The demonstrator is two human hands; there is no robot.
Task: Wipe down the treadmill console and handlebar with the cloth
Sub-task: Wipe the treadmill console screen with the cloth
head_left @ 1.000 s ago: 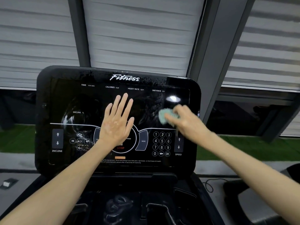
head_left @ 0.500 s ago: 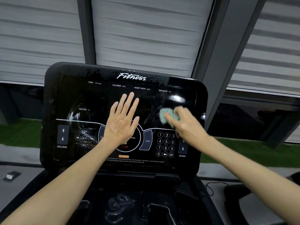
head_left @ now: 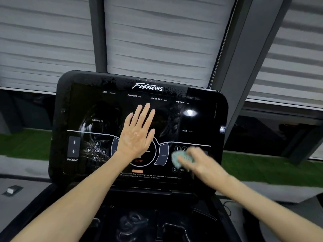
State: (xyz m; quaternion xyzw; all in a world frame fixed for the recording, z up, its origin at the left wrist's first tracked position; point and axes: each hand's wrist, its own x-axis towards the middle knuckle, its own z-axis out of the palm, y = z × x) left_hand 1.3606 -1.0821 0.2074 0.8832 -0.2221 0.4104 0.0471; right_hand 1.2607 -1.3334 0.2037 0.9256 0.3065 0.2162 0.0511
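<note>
The black treadmill console (head_left: 90,105) stands tilted before me, its glossy panel streaked with wet smears and droplets near the "Fitness" logo. My left hand (head_left: 137,132) rests flat on the panel's middle, fingers straight, just above the red STOP mark. My right hand (head_left: 201,163) grips a small pale green cloth (head_left: 178,159) and presses it on the number keypad at the lower right; hand and cloth are blurred by motion. No handlebar shows plainly; the dark tray (head_left: 136,222) below the console is in shadow.
Grey slatted blinds (head_left: 157,37) and dark window posts (head_left: 236,72) rise behind the console. Green turf (head_left: 24,142) runs beyond the glass on both sides. A small white and black object (head_left: 11,190) lies on the grey floor at the left.
My right hand has swept the cloth down from the upper right of the panel onto the keypad. My left hand stays flat on the middle. The view has shifted slightly.
</note>
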